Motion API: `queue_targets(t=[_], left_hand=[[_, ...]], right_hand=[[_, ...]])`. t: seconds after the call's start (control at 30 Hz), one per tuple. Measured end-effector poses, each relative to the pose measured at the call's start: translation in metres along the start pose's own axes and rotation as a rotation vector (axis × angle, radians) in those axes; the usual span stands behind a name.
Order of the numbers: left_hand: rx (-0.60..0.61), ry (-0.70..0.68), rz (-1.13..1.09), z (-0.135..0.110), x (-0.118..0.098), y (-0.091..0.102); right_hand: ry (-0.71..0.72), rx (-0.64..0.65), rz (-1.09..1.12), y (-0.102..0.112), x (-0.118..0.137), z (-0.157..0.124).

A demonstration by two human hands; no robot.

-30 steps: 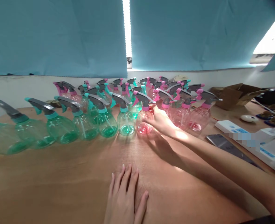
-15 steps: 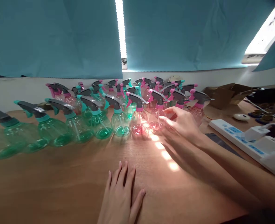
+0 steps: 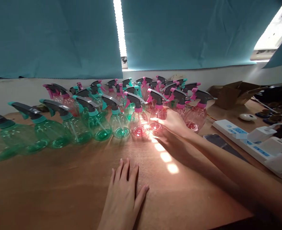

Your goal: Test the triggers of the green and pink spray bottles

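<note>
The right hand (image 3: 173,123) is closing its fingers round the belly of a clear pink plastic spray bottle with a grey trigger head (image 3: 156,125). It is gripping low on the body, probably so that the top-heavy head is not tipping it. That bottle is standing upright on the brown wooden surface (image 3: 59,185). Just left of it a second clear pink spray bottle (image 3: 138,123) is standing, and further left clear green spray bottles (image 3: 98,126) are lining up shoulder to shoulder, heads all turned one way. The colours seem grouped. Well in front of the held bottle the left hand (image 3: 125,195) is lying flat, palm down, fingers loosely spread and holding nothing, seemingly bracing the reach. A white power strip (image 3: 241,135) is lying well to its right.
</note>
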State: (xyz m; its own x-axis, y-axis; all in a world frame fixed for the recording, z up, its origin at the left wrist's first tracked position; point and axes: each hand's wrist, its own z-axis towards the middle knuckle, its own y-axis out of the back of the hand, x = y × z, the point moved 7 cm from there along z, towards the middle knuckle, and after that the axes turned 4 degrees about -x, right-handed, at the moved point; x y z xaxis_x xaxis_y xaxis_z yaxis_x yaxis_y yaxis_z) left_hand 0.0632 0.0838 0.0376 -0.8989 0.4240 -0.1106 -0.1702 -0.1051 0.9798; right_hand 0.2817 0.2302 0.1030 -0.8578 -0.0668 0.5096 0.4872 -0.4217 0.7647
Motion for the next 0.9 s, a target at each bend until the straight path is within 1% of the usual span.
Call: queue_targets(t=[0.13, 0.23, 0.33, 0.47, 0.57, 0.7, 0.9], left_hand=[[-0.076, -0.037, -0.028, -0.003, 0.001, -0.001], [-0.121, -0.046, -0.048, -0.004, 0.002, -0.002], [-0.135, -0.028, -0.043, -0.004, 0.003, -0.005], [-0.125, -0.019, -0.045, -0.003, 0.002, -0.007], [-0.113, -0.024, -0.071, -0.004, 0.002, -0.006], [-0.124, 0.011, -0.154, -0.010, 0.003, 0.000], [-0.120, 0.178, -0.370, -0.022, 0.011, 0.007]], right_hand=[[-0.004, -0.020, -0.014, -0.001, -0.002, 0.000], [-0.001, -0.016, -0.034, 0.003, -0.004, -0.008], [0.010, 0.011, -0.075, 0.012, -0.004, -0.024], [0.000, 0.041, -0.153, 0.027, -0.001, -0.052], [0.012, 0.043, -0.100, 0.036, 0.004, -0.074], [0.039, 0.132, 0.021, 0.037, 0.015, -0.099], [0.172, 0.234, 0.141, 0.031, 0.047, -0.123]])
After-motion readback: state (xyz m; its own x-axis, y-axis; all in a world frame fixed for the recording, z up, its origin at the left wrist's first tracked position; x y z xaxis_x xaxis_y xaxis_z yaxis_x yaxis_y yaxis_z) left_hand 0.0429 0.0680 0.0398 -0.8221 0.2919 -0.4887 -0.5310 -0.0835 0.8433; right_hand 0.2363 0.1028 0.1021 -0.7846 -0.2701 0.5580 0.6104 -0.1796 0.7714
